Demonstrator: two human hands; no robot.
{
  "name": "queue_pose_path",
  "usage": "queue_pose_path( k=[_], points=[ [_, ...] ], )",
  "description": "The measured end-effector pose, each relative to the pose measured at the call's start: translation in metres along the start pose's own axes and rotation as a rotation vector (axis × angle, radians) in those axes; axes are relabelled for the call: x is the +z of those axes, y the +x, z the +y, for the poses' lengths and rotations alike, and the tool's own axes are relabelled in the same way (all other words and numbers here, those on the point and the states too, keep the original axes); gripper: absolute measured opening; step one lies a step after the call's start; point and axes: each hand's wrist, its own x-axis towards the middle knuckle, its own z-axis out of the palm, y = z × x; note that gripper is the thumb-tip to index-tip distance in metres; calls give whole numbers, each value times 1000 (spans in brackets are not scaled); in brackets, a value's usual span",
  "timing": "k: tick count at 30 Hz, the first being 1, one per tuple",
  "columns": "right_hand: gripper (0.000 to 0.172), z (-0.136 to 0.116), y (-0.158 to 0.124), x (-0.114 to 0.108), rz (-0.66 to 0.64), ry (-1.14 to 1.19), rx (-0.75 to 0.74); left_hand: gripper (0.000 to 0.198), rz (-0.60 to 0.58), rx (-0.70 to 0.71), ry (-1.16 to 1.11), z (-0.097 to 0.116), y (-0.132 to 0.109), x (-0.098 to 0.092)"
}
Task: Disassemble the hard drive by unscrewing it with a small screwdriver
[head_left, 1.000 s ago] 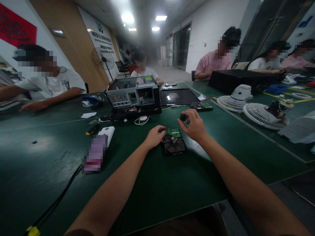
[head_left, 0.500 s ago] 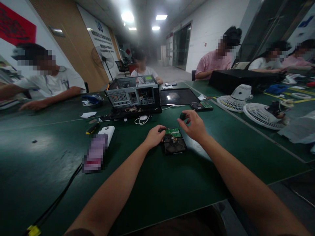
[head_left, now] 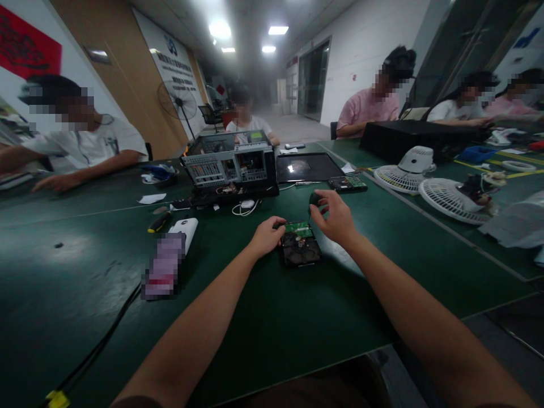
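A hard drive (head_left: 301, 248) lies flat on the green table, its green circuit board side facing up at the far end. My left hand (head_left: 267, 237) is closed on the drive's left edge, steadying it against the table. In my right hand (head_left: 335, 216) is a screwdriver (head_left: 314, 199) with a dark green handle, pinched between thumb and fingers. Its thin shaft points down at the far right corner of the circuit board; the tip is too small to make out.
An opened computer case (head_left: 232, 167) stands beyond my hands, beside a black panel (head_left: 310, 166). Another hard drive (head_left: 348, 183) and fan parts (head_left: 454, 198) lie to the right. At left are a phone (head_left: 165, 263) and a yellow-black screwdriver (head_left: 160, 222). Several people sit around the table.
The screwdriver's handle has tipped slightly left and its shaft stands more upright over the board's corner. My right fingers have shifted a little; my left hand has stayed on the drive.
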Motion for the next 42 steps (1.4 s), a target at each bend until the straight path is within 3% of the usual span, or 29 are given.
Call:
queue_pose_path(
  k=[27,34,42],
  points=[
    [29,3,3,0,151,10,-8,32,-4,1,14,0,1,-1],
    [22,0,4,-6,131,-19,6,31,-4,9,-5,1,0,-1],
    [33,-4,2,-3,58,-6,23,33,-9,-1,0,-3,2,0]
  ],
)
